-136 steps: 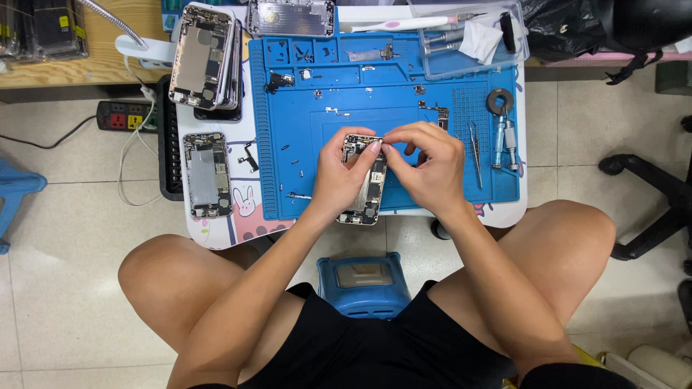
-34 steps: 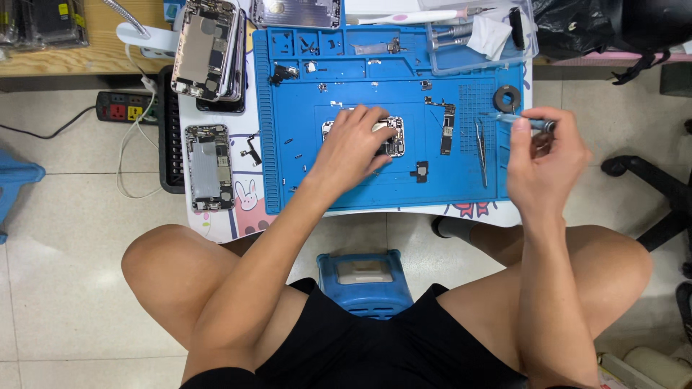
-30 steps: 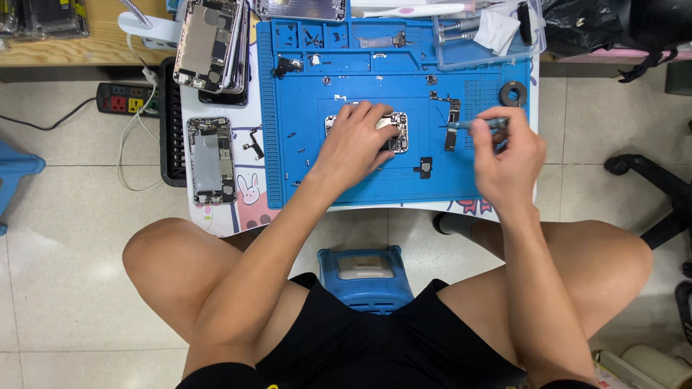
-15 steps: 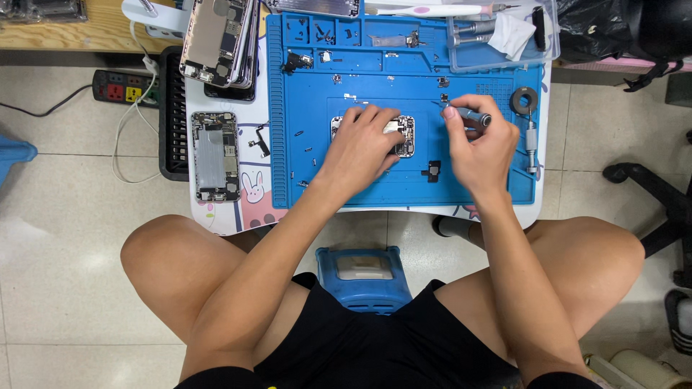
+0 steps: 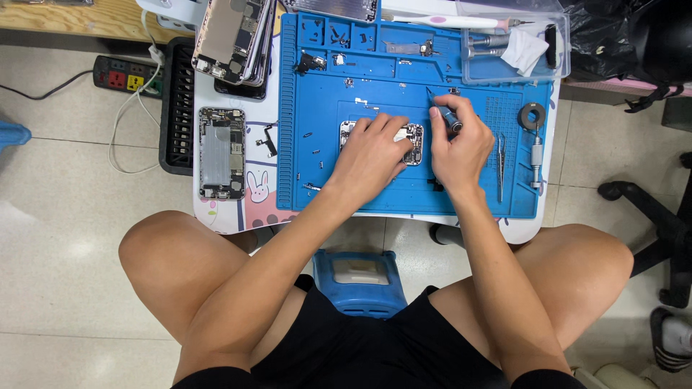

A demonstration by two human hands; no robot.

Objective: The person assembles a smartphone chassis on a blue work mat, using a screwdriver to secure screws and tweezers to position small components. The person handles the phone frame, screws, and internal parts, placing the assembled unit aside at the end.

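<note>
**Steady the phone, bring the driver in upright**

The blue repair mat [image 5: 404, 194] spreads out under both hands and well beyond them, and loose screws and small parts lie scattered on it just past the left fingertips, so neither wrist should sweep sideways. At the far side of the mat from the hands, a clear tray [image 5: 513, 68] holds spare tools. Beyond the right hand's outer edge lie tweezers [image 5: 499, 166] and a second driver [image 5: 536, 157], near but not touching it.

The opened phone body [image 5: 413, 144] sits under the left hand [image 5: 371, 155], which lies flat and spread over it, pinning it to the mat; only the end nearest the right hand shows. That pressure seems right: firm enough to stop sliding, no more.

The right hand [image 5: 458, 148] is closed in a pinch around a small screwdriver [image 5: 445, 114], its dark tip pointing away from the wrist (whether it yet meets anything I cannot tell). My judgement is that the tip should seat squarely before any turning, with the shaft kept upright.
</note>
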